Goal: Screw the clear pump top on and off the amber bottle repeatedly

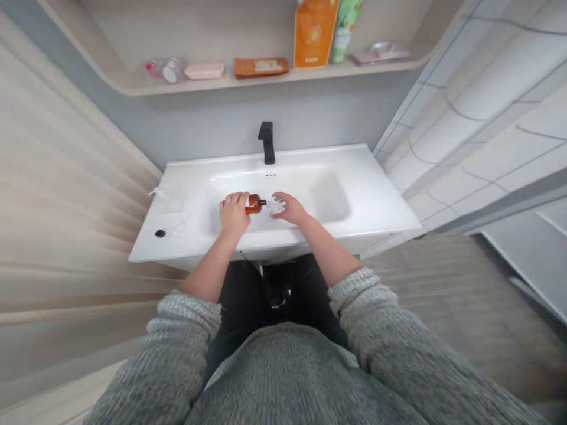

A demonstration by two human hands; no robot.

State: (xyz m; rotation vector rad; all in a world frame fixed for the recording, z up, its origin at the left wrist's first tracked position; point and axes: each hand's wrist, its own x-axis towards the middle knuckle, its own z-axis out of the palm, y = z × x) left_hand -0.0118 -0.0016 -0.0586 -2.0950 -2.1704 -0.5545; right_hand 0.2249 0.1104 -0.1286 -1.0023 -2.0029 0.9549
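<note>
Fabric (66, 195) in pale folds is hanging along the left edge of the frame. Just right of it, at centre left, a black round piece (160, 234) and a blurred translucent item (165, 195) are lying on the white countertop (195, 189). A pink case (204, 71) is resting on the shelf in the upper left. Near the middle of the frame, the left hand (234, 212) is wrapping its fingers around an amber bottle (253, 204), which is lying sideways in the grip above the washbasin (330, 195), its dark neck pointing right. Behind, a black faucet (267, 143) is standing at the basin's back edge. Right of the neck, the right hand (290, 208) is curling its fingers and thumb around a clear piece (277, 205), too blurred to name further; whether it is touching the neck, I cannot tell. As for progress, lining up bottle and piece seems done, and setting both down seems left; whether anything is flowing between them is not showing. An orange pouch (314, 35) is standing in the upper right.
</note>
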